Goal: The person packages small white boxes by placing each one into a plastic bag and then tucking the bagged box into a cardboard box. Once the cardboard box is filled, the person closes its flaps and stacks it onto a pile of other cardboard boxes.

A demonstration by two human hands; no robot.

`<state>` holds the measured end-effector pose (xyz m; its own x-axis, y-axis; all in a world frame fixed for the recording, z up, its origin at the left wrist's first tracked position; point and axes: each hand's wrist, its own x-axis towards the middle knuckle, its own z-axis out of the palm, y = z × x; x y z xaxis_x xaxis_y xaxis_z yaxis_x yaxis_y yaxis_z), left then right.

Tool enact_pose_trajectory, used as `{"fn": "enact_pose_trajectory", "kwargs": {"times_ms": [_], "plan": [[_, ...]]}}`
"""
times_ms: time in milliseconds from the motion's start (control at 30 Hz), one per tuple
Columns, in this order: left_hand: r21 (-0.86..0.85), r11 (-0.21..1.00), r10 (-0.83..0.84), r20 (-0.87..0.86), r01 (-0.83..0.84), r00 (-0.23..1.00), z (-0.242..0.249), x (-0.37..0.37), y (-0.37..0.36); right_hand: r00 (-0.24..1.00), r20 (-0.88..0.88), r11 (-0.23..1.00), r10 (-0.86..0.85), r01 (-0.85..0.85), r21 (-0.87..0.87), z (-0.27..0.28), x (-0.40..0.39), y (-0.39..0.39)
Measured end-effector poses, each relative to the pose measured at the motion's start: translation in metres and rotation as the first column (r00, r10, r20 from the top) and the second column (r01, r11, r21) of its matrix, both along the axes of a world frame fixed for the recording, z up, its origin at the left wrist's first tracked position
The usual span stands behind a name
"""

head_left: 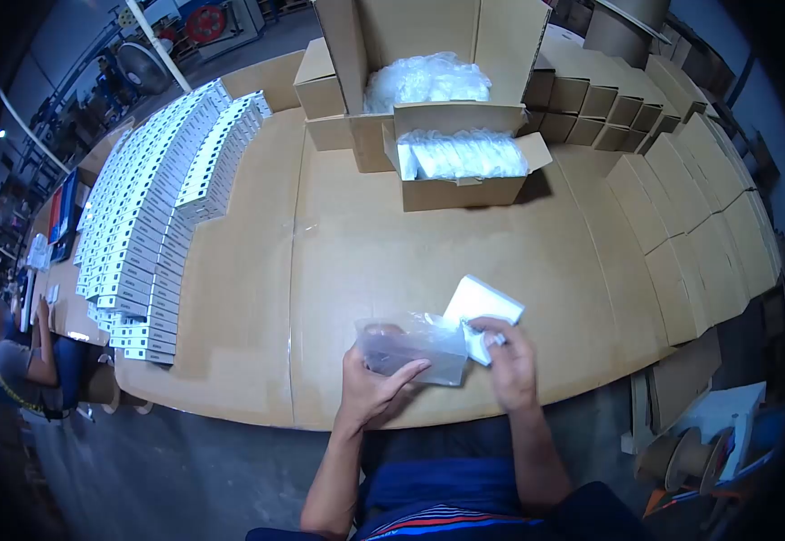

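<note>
Left hand: the fingers of the left hand (370, 389) are pinching a clear bag (442, 361), the thumb lying across the near face and the other fingers reaching behind; this grip is probably stopping the thin film from folding.
Right hand: the fingers of the right hand (511, 368) are curling together around a small white piece (476, 345), apparently pinching it; whether it is belonging to the box beyond, I cannot tell.
White box: a white box (490, 299) is lying just beyond the right fingers, tilting away at an angle, perhaps leaving that hand room to work.
Clear bag: it is showing grey between the two hands; I cannot tell whether anything is sitting inside.
Small carton: an open carton (460, 197) is standing straight beyond the fingers, its flaps spreading outward, likely leaving its top within easy reach; wrapped packets (464, 155) are filling it in a row.
Large carton: a taller carton (419, 27) is standing behind that one, holding a loose heap of clear plastic (428, 79).
White stacks: white boxes (144, 225) are rising left of the fingers, their marked ends facing inward, seemingly for tidy stacking.
Brown boxes: brown boxes (681, 212) are lining the right side of the tabletop (239, 334).
</note>
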<state>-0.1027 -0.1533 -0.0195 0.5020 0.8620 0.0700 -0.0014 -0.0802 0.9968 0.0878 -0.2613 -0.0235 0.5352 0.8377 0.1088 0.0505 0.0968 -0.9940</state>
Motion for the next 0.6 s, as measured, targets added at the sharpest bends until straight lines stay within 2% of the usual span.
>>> {"fn": "enact_pose_trajectory", "kwargs": {"times_ms": [33,100,200,300,333,433,500,600], "plan": [[0.024,1.000,-0.011,0.001,0.011,1.000,-0.003,-0.001,-0.002,0.999,0.028,1.000,-0.018,0.018,0.010,0.013,0.010,0.000],[0.077,0.996,-0.035,0.007,0.035,0.999,-0.010,0.000,-0.003,0.969,-0.125,0.949,-0.212,0.234,0.212,0.038,0.011,0.015],[0.103,0.991,-0.079,-0.050,0.084,0.996,-0.007,0.004,-0.005,0.989,-0.017,0.883,-0.147,0.139,0.449,0.071,0.016,0.028],[0.188,0.977,-0.085,-0.073,0.098,0.994,-0.001,0.008,-0.006,0.925,0.378,0.939,0.033,-0.158,0.304,0.087,0.029,0.032],[0.184,0.979,-0.076,-0.078,0.089,0.994,0.002,0.009,-0.007,0.884,0.451,0.924,0.124,-0.268,0.271,0.096,0.031,0.037],[0.172,0.984,-0.045,-0.066,0.055,0.997,0.005,0.010,-0.006,0.784,0.558,0.857,0.272,-0.462,0.231,0.094,0.032,0.051],[0.160,0.987,-0.030,-0.024,0.034,0.999,-0.004,0.010,-0.005,0.750,0.581,0.844,0.315,-0.502,0.191,0.103,0.026,0.055],[0.035,0.999,-0.035,0.054,0.033,0.998,-0.003,0.009,-0.003,0.706,0.613,0.831,0.355,-0.539,0.139,0.099,0.022,0.058]]}}
